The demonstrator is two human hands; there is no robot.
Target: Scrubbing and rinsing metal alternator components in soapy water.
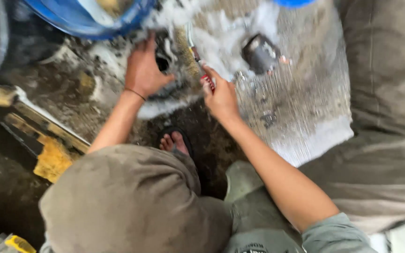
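My left hand (142,70) presses down on a dark, soapy piece of cloth or fabric (169,56) lying on the wet floor, fingers spread over it. A thin band circles that wrist. My right hand (220,96) is closed around the red handle of a brush (198,63), whose head points up into the white foam (221,33). The picture is blurred with motion. My knee in grey trousers fills the lower middle, and my foot in a dark sandal (175,140) shows between my arms.
A blue tub (85,21) stands at the top left. A dark cylindrical object (260,54) lies in the foam at the right. Grey fabric (385,117) covers the right side. A dark plank with yellow patches (48,140) runs along the left.
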